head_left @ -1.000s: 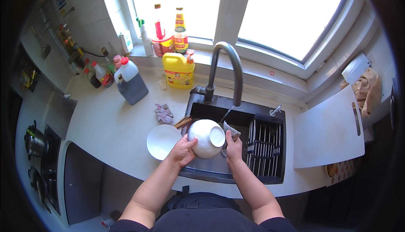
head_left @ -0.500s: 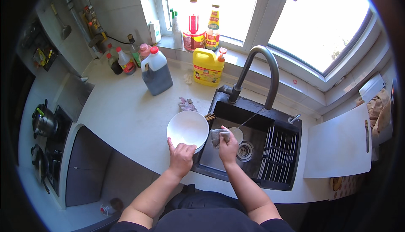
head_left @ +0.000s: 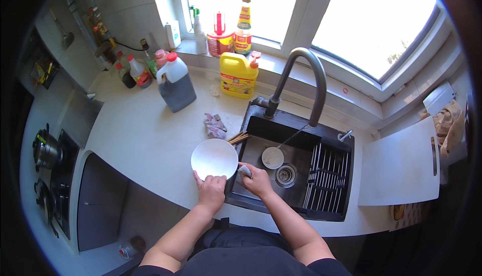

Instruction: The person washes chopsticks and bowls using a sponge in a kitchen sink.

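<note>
A white bowl (head_left: 214,156) is at the counter's edge, left of the black sink (head_left: 244,195). My left hand (head_left: 211,191) grips its near rim, thumb at the left. Bunched in my right hand (head_left: 257,182) is a grey cloth (head_left: 245,171), pressed up against the bowl's right side; the fingers behind the bowl are partly hidden. Under the running water a small white bowl (head_left: 272,158) sits in the sink near the drain. Several wooden chopsticks (head_left: 238,138) lean at the sink's left edge, behind the large bowl.
The dark faucet (head_left: 319,95) arches over the sink, with a metal drying rack (head_left: 329,178) at right. A crumpled pale cloth (head_left: 215,125), a yellow jug (head_left: 238,77) and a dark-liquid jug (head_left: 176,87) stand or lie behind. A white cutting board (head_left: 399,165) is at right.
My right hand has moved left with the grey cloth, from above the sink to the bowl's right side. The small bowl in the sink is now uncovered. The whole view has shifted slightly.
</note>
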### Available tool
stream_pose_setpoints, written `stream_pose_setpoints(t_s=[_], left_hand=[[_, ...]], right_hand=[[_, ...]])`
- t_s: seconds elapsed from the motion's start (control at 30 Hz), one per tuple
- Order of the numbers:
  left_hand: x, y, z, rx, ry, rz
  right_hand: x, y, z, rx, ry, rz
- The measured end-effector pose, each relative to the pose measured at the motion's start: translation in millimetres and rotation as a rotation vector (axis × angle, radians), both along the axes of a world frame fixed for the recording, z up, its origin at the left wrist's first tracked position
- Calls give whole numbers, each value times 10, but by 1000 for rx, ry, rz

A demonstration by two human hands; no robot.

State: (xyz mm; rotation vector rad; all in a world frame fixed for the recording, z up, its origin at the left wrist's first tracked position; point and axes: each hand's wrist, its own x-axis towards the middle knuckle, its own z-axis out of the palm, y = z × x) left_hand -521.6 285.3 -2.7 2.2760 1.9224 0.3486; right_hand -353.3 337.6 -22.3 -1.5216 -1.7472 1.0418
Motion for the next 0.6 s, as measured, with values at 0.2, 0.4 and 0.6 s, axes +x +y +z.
stream_pose_setpoints(t_s=[0.2,0.4,0.6], left_hand=[[608,148,250,279,-317,-230],[1422,564,-1485,-564,-1138,420],[1598,818,-2953,-748,-1046,732]], right_hand=[[434,80,-449,-170,-142,-140],[1095,257,-1416,-272,-367,-345],[1336,423,-2140,174,-839,142]])
